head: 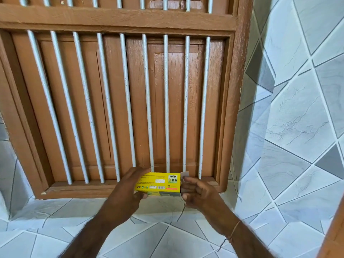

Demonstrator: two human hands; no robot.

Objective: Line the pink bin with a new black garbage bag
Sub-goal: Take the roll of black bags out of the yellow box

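my left grip point(128, 185) holds the yellow box point(158, 183) by one end. my right grip point(195, 192) pinches its open end flap point(184, 175), before the barred wooden window point(119, 101).

Both forearms are bare, and a thin thread bracelet point(232, 232) circles the right wrist.

Glossy yellow cardboard box point(159, 184), rough painted wood window frame point(119, 19), metal bars point(128, 101).
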